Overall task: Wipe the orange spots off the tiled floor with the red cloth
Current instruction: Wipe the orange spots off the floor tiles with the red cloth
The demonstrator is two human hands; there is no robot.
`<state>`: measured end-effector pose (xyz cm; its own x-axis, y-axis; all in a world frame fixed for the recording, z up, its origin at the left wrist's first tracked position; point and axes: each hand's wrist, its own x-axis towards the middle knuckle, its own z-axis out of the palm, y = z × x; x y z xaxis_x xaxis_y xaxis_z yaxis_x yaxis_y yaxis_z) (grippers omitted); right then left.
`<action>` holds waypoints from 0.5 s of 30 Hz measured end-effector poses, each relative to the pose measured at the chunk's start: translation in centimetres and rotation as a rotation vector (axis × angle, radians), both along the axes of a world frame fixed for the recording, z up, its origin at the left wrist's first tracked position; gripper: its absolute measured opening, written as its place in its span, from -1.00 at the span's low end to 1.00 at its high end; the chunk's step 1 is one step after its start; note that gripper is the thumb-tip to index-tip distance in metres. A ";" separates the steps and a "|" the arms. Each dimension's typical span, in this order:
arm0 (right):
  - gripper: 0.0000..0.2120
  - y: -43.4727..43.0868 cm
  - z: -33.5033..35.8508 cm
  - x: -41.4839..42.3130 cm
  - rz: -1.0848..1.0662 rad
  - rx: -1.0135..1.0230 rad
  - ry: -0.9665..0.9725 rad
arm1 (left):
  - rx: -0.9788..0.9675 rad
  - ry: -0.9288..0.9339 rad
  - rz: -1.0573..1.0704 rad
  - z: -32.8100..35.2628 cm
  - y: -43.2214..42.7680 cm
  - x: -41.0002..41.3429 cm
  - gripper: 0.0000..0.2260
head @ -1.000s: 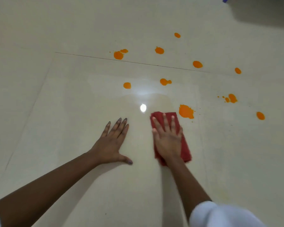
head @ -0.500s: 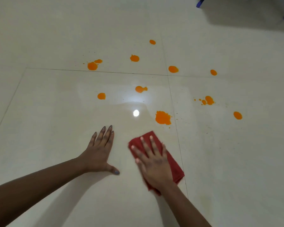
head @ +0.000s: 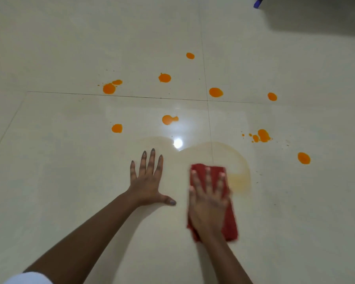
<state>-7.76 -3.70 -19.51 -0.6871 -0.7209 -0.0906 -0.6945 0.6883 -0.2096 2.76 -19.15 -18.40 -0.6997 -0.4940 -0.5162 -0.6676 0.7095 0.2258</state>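
My right hand [head: 208, 198] presses flat, fingers spread, on the folded red cloth [head: 230, 224] on the cream tiled floor [head: 70, 160]. A pale orange smear [head: 239, 179] lies just right of the cloth's far end. My left hand [head: 148, 181] rests flat on the floor to the left of the cloth, fingers straight. Several orange spots lie farther out: one [head: 169, 119] beyond my left hand, one [head: 116, 128] to its left, a cluster [head: 262, 135] at right, and one [head: 304, 158] at far right.
More orange spots [head: 109, 88] [head: 164, 77] [head: 215, 92] [head: 272, 96] [head: 190, 55] sit past the tile joint. A blue object [head: 258, 2] and a dark shadow are at the top right corner. A light glare [head: 178, 143] shines on the floor.
The large orange spot near the cloth is gone, leaving a pale smear. My right hand has moved the cloth over that place. My left hand stays flat on the floor.
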 end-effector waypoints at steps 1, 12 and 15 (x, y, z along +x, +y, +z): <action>-0.55 -1.9 0.0 -0.5 0.138 -0.011 0.028 | 0.007 0.000 0.003 0.1 0.0 0.0 0.26; -0.35 -0.6 2.1 -15.9 0.374 0.386 -0.049 | -0.051 -0.210 0.082 2.7 1.0 -2.3 0.23; -0.39 3.1 1.8 -12.2 0.383 0.227 0.022 | -0.043 -0.262 0.105 3.5 1.2 -2.9 0.23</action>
